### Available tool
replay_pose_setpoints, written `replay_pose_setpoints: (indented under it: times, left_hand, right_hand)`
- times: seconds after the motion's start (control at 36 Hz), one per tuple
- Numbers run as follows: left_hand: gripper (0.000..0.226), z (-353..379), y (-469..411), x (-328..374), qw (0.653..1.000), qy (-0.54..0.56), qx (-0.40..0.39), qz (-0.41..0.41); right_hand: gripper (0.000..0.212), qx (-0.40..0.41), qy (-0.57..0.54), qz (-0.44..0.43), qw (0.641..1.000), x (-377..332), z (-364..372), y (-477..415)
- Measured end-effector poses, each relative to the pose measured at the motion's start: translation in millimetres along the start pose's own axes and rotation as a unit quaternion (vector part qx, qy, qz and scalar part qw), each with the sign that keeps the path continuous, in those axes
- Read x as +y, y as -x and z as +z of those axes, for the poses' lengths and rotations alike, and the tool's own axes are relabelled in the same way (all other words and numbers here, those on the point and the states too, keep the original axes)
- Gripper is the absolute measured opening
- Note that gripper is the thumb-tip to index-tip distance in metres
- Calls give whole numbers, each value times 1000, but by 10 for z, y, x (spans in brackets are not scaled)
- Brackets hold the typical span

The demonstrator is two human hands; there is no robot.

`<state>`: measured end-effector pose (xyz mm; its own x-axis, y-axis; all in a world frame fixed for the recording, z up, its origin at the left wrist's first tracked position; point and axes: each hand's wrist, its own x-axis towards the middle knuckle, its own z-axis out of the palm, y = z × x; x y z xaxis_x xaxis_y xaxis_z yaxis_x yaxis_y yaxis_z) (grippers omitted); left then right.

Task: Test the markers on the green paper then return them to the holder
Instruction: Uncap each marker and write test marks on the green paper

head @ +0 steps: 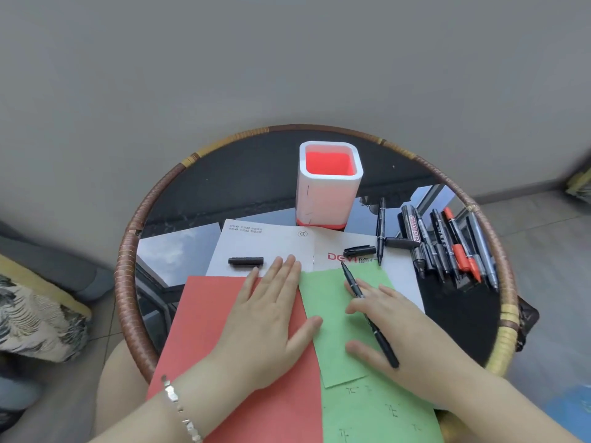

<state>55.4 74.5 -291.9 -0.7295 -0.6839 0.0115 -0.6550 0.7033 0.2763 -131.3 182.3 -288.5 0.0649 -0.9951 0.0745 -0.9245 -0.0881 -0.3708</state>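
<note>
A green paper [332, 302] lies on the round table, partly over a red paper [204, 327]. My left hand [268, 318] rests flat and open across the edge where the two papers meet. My right hand [393, 327] holds an uncapped thin black marker [367, 314], its tip at the green paper's far edge. Small black marks show on the near part of the green paper. The white holder with a red inside [329, 183] stands empty at the back. Several markers [447, 244] lie in a pile at the right.
A white printed sheet [262, 247] lies under the coloured papers with a black cap [245, 261] on it. Another cap [359, 251] and a thin black marker [380, 231] lie near the holder. The table has a woven rim [128, 251]. A patterned cushion [35, 318] sits left.
</note>
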Motion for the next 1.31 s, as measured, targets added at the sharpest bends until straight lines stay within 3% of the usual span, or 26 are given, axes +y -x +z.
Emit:
replay_pose_setpoints:
  times: [0.17,0.33,0.47,0.53,0.64,0.69,0.78,0.92,1.0,1.14,1.31]
  left_hand:
    - [86,7,6,4,1000,-11,-8,-7]
    - [85,-91,26,72,1000,-1,-15,1]
    - [68,-158,66,160,996,-15,-30,82]
    - [55,-110,78,176,996,-16,-15,89]
    - [53,-2,80,160,996,6,9,84]
    - [53,25,82,146,996,18,18,84]
    - [52,55,85,131,995,41,25,87]
    - [51,73,64,135,993,64,37,89]
    - [49,72,63,136,993,74,35,90]
    - [46,88,72,118,993,90,21,80]
    - [47,75,84,126,994,90,20,60]
  right_hand:
    - [41,67,80,22,994,-99,50,157]
    - [43,68,95,41,992,-125,72,220]
    - [43,37,67,36,996,-43,25,192]
    - [43,19,47,23,998,7,-8,176]
    - [41,50,-59,17,997,30,-116,133]
    - [48,100,-182,54,977,-32,-192,106]
    - [56,188,-339,97,917,-91,-243,-1]
    - [59,256,-474,147,829,-233,-249,-306]
    - [48,269,-518,184,791,-346,-230,-490]
    - [36,275,-520,241,772,-352,-58,-715]
    - [27,269,-532,224,771,-344,31,-724]
